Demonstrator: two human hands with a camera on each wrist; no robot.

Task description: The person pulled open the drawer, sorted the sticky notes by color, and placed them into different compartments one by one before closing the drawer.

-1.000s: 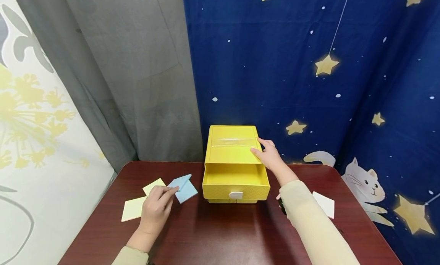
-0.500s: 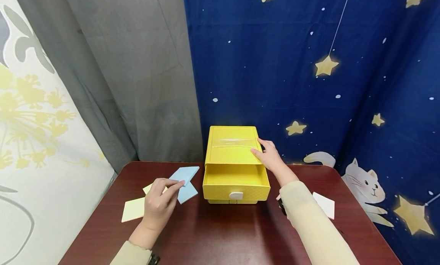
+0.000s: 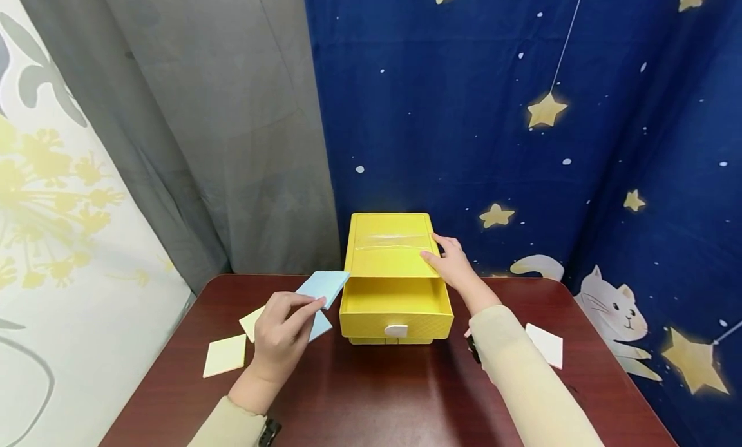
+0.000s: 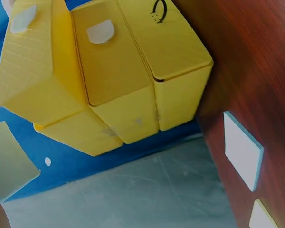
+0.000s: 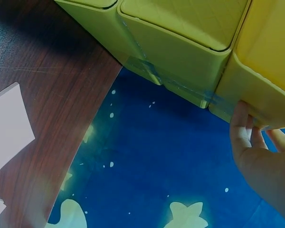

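My left hand [image 3: 284,334] pinches a light blue sticky-note pad [image 3: 322,286] by its near edge, raised left of the yellow drawer unit [image 3: 391,241]. That held pad [image 4: 12,164] also shows at the left edge of the left wrist view. A second blue pad [image 3: 320,325] lies on the table below, partly hidden by my hand. The unit's top drawer [image 3: 396,321], with a white tab handle [image 3: 396,331], is pulled out, its visible inside bare. My right hand [image 3: 455,266] rests on the unit's top right edge, thumb on top; its fingers [image 5: 238,126] touch the side.
Two pale yellow pads [image 3: 225,355] lie on the dark red table [image 3: 400,395] at the left. A white pad [image 3: 545,345] lies at the right, beside my right sleeve [image 3: 522,370]. Grey [image 3: 249,144] and star-patterned blue curtains [image 3: 417,112] hang close behind.
My left hand has lifted the blue pad off the other one and moved it right and away from me, toward the drawer unit. My right hand stays in place on the unit.
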